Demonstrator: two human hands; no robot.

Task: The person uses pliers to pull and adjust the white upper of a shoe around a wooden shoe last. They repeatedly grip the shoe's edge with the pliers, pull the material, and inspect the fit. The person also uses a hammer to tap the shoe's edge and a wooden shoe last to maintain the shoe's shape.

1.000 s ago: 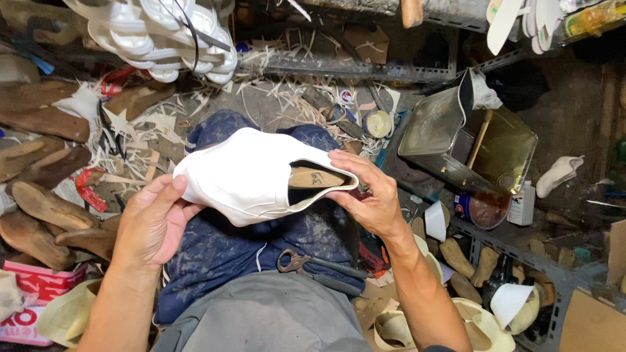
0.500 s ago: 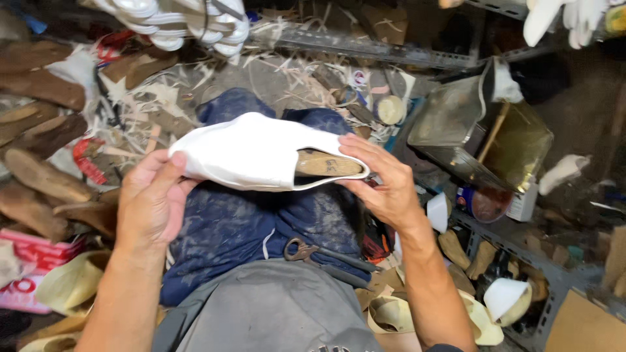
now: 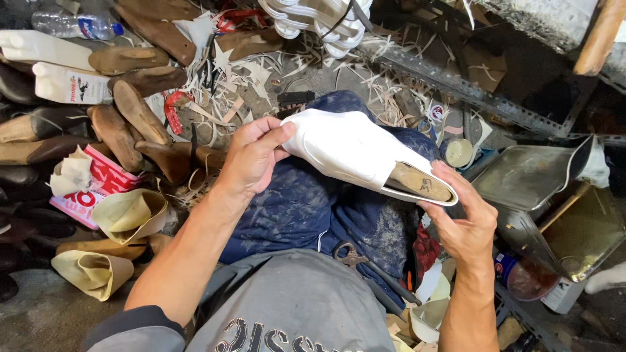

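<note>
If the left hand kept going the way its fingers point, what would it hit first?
The left hand already grips the toe of the white shoe; its fingers point right, so it would probably just press further into that shoe.

Left hand (image 3: 251, 160) and right hand (image 3: 464, 225) raised, fingers curled.

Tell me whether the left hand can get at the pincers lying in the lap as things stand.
Probably not right now: the left hand is gripping the toe of the white shoe. The pincers lie uncovered on the lap just below, so once it lets go the way looks free.
</note>
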